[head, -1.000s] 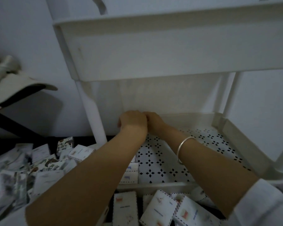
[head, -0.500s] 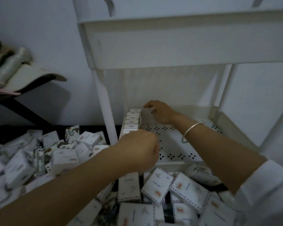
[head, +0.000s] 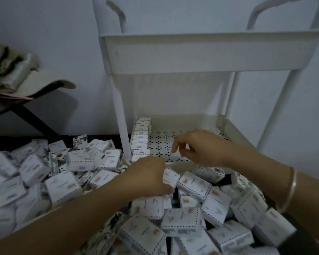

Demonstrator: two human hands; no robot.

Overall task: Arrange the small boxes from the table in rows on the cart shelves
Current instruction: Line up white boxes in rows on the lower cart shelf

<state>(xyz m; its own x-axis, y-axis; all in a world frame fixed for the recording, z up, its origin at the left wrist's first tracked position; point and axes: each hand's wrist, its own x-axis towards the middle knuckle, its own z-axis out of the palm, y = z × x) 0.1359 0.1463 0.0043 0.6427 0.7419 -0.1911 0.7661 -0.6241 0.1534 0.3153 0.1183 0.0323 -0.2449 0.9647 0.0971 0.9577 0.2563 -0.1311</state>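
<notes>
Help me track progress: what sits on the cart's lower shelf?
One row of small boxes lines the left wall of the lower shelf. The right hand hovers over its front, hiding some floor.

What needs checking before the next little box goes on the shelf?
1. Left hand has a box: ok, its fingers curl round one on the pile.
2. Right hand free to help: ok, it holds nothing.
3. Room beside the row: ok, the shelf floor is bare to its right.
4. Row tidy: ok, it runs straight along the left wall.
5. Box facing the same way as the row: cannot tell, too blurred.
</notes>
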